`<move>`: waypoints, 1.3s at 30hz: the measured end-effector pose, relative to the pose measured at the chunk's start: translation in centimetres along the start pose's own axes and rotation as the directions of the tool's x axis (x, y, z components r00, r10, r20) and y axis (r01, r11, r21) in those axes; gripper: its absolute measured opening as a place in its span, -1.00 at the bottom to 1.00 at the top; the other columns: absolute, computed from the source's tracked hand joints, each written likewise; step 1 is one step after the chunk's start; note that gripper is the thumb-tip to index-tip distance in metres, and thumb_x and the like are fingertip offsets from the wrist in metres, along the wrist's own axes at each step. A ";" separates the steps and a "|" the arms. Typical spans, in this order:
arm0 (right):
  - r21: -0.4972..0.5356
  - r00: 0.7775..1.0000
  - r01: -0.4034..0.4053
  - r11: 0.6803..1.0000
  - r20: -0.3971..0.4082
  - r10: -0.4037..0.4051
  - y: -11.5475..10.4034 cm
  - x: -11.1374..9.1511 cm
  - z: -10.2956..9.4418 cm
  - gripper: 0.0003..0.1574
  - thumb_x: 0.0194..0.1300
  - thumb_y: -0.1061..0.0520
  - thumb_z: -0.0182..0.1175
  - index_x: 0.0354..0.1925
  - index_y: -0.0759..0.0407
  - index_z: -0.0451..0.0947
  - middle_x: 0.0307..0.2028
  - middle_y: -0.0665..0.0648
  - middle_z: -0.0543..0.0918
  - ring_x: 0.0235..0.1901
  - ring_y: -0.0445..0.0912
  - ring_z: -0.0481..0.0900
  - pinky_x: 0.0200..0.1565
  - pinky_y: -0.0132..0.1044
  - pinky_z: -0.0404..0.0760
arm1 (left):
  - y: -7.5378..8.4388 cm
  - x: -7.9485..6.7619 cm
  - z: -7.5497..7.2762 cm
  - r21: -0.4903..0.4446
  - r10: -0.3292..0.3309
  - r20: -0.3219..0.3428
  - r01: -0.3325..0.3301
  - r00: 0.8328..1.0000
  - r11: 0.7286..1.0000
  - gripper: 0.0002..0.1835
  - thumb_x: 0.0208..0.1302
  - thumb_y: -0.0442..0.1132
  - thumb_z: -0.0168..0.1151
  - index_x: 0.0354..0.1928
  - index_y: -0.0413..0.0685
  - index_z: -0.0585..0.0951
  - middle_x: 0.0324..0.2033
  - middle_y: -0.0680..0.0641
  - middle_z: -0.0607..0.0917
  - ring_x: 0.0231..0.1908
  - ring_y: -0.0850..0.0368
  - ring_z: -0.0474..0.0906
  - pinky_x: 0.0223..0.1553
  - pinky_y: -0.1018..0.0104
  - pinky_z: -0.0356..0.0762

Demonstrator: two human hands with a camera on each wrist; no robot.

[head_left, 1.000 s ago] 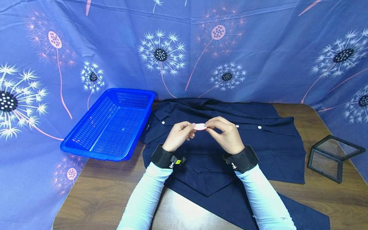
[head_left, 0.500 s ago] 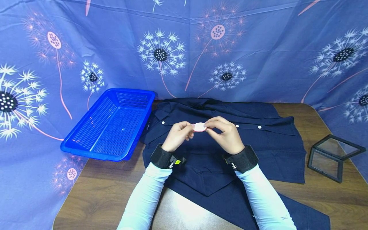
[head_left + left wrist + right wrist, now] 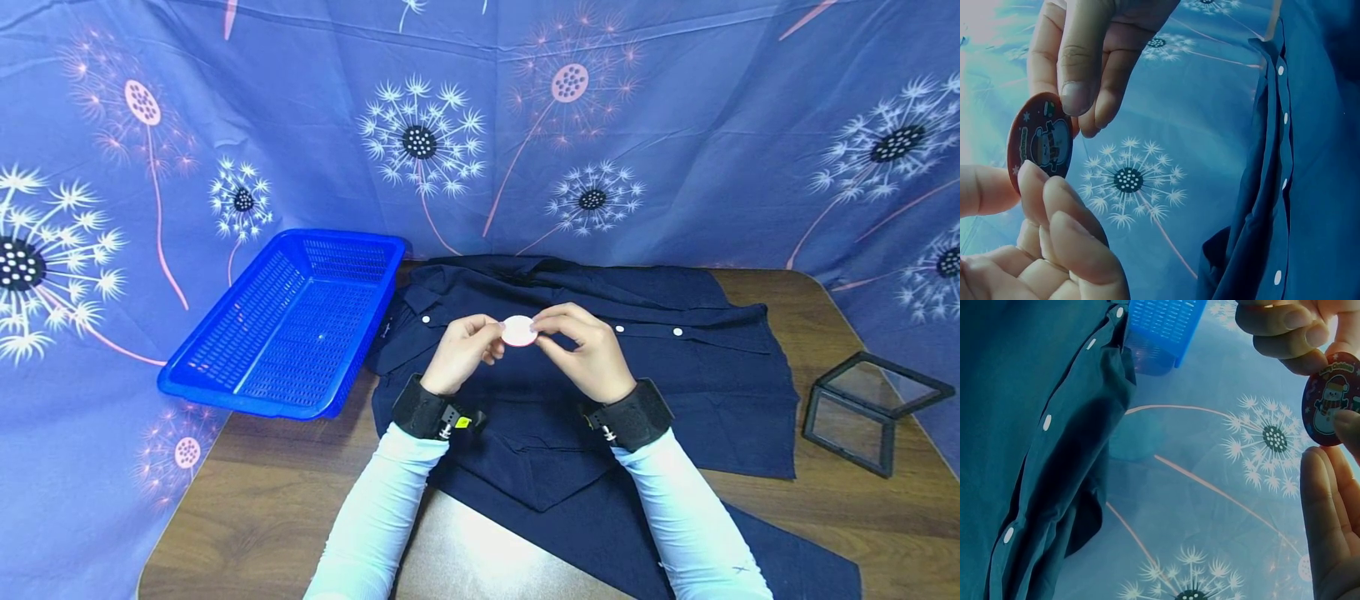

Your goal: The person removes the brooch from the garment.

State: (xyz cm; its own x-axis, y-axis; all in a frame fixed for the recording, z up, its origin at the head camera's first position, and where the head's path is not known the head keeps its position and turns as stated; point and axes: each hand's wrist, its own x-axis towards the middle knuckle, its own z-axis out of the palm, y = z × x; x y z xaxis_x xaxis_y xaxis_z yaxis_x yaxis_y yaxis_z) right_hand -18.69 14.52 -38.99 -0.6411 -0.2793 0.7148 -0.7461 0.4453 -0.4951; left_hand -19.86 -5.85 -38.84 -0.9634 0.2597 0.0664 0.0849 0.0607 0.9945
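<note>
Between my hands is a thin round snowman sticker (image 3: 520, 331), its white back showing in the head view and a red rim along its lower edge. The wrist views show the dark red printed face (image 3: 1041, 137), with a snowman in a hat and scarf. My left hand (image 3: 463, 354) pinches the sticker's left edge between thumb and fingers. At the opposite edge, my right hand (image 3: 592, 354) pinches it too. Both hands are above a dark navy shirt (image 3: 525, 417) with white buttons, spread across the table.
A blue plastic basket (image 3: 300, 333) sits at the left of the wooden table (image 3: 262, 500). On the right lies an open black-framed clear case (image 3: 855, 425). A patterned blue cloth (image 3: 675, 83) hangs behind. One dark sleeve (image 3: 795, 542) extends toward the front right.
The sticker has tilted, so more of its white back faces the head camera. Both hands keep their pinch and have barely shifted.
</note>
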 end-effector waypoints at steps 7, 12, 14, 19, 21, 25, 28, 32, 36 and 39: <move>0.008 1.000 0.016 1.000 -0.016 -0.015 0.2 0.0 0.2 -0.69 0.02 0.45 0.41 -0.23 0.22 0.71 -0.19 0.15 0.70 -0.15 -0.01 0.66 0.04 -0.57 0.49 | 0.1 -0.1 -0.2 0.000 0.009 0.004 -0.009 1.000 1.000 -0.77 0.37 -0.32 0.01 -0.26 -0.40 0.57 -0.61 0.10 0.53 -0.54 0.24 0.49 -0.47 0.44 0.48; 0.002 1.000 0.013 1.000 -0.028 -0.013 0.3 0.0 0.2 -0.71 0.04 0.45 0.39 -0.22 0.23 0.71 -0.19 0.15 0.70 -0.15 -0.01 0.65 0.01 -0.56 0.50 | 0.2 -0.1 -0.2 0.001 0.009 0.005 -0.009 1.000 1.000 -0.77 0.37 -0.32 0.02 -0.25 -0.40 0.57 -0.61 0.10 0.54 -0.54 0.25 0.49 -0.46 0.45 0.48; -0.001 0.999 0.010 1.000 -0.035 -0.010 0.4 0.0 0.0 -0.72 0.06 0.45 0.38 -0.22 0.24 0.71 -0.19 0.15 0.70 -0.14 -0.01 0.65 0.00 -0.55 0.51 | 0.1 -0.1 -0.2 0.001 0.007 0.003 -0.007 1.000 1.000 -0.77 0.37 -0.32 0.02 -0.25 -0.40 0.57 -0.62 0.10 0.54 -0.54 0.26 0.50 -0.47 0.45 0.49; -0.006 0.998 -0.001 1.000 -0.067 0.001 0.4 0.1 -0.5 -0.75 0.10 0.43 0.36 -0.23 0.23 0.71 -0.19 0.15 0.71 -0.18 -0.03 0.65 -0.11 -0.55 0.51 | 0.1 -0.1 -0.2 0.005 0.010 0.007 -0.010 1.000 1.000 -0.77 0.38 -0.33 0.02 -0.26 -0.41 0.57 -0.61 0.09 0.55 -0.54 0.25 0.51 -0.45 0.45 0.50; -0.003 0.996 -0.008 1.000 -0.086 0.007 0.4 0.3 -0.9 -0.76 0.10 0.43 0.36 -0.23 0.23 0.71 -0.20 0.16 0.71 -0.21 -0.05 0.65 -0.14 -0.54 0.51 | 0.1 -0.1 -0.3 0.009 0.014 0.015 -0.014 1.000 1.000 -0.77 0.39 -0.33 0.02 -0.25 -0.41 0.57 -0.60 0.09 0.56 -0.53 0.25 0.52 -0.44 0.45 0.51; 0.011 0.993 -0.031 0.999 -0.114 0.032 0.2 0.5 -1.6 -0.76 0.11 0.42 0.36 -0.21 0.24 0.71 -0.21 0.17 0.72 -0.23 -0.07 0.65 -0.14 -0.49 0.54 | 0.1 -0.1 -0.3 0.006 0.024 0.040 -0.024 0.999 1.000 -0.77 0.40 -0.32 0.04 -0.23 -0.41 0.58 -0.57 0.07 0.59 -0.50 0.25 0.56 -0.40 0.44 0.56; 0.021 0.991 -0.056 0.998 -0.124 0.058 0.1 0.7 -2.0 -0.77 0.13 0.40 0.36 -0.20 0.24 0.71 -0.21 0.17 0.72 -0.20 -0.09 0.65 -0.11 -0.51 0.55 | 0.1 -0.1 -0.3 -0.001 0.031 0.055 -0.031 0.998 1.000 -0.77 0.40 -0.32 0.05 -0.21 -0.42 0.58 -0.56 0.06 0.61 -0.49 0.25 0.57 -0.39 0.45 0.57; 0.039 0.987 -0.097 0.995 -0.123 0.101 0.0 0.8 -2.2 -0.76 0.15 0.38 0.35 -0.18 0.23 0.71 -0.21 0.17 0.72 -0.17 -0.19 0.64 -0.13 -0.57 0.54 | 0.0 -0.1 -0.3 0.000 0.041 0.064 -0.041 0.997 0.999 -0.77 0.40 -0.33 0.06 -0.20 -0.44 0.57 -0.54 0.06 0.62 -0.49 0.26 0.58 -0.39 0.45 0.58; 0.075 0.984 -0.135 0.988 -0.108 0.143 -0.3 1.0 -2.1 -0.77 0.17 0.35 0.35 -0.16 0.22 0.71 -0.23 0.15 0.73 -0.22 -0.32 0.60 -0.16 -0.51 0.57 | 0.2 -0.2 -0.3 0.015 0.051 0.063 -0.052 0.997 0.999 -0.78 0.39 -0.33 0.07 -0.20 -0.44 0.58 -0.53 0.05 0.62 -0.48 0.25 0.57 -0.38 0.44 0.57; 0.098 0.981 -0.162 0.982 -0.094 0.171 -0.5 1.2 -1.8 -0.78 0.17 0.33 0.35 -0.16 0.24 0.71 -0.26 0.14 0.73 -0.27 -0.34 0.59 -0.18 -0.41 0.60 | 0.3 -0.3 -0.3 0.027 0.058 0.065 -0.060 0.996 0.998 -0.78 0.39 -0.33 0.07 -0.20 -0.43 0.58 -0.52 0.02 0.63 -0.48 0.25 0.57 -0.38 0.44 0.57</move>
State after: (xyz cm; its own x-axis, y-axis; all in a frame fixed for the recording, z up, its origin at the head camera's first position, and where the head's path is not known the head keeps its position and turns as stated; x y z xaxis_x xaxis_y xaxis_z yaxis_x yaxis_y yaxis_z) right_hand -18.81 15.51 -36.99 -0.7395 -0.1175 0.6628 -0.6464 0.3989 -0.6505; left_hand -19.59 -6.18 -38.58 -0.9385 0.3245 0.1183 0.1488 0.0708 0.9863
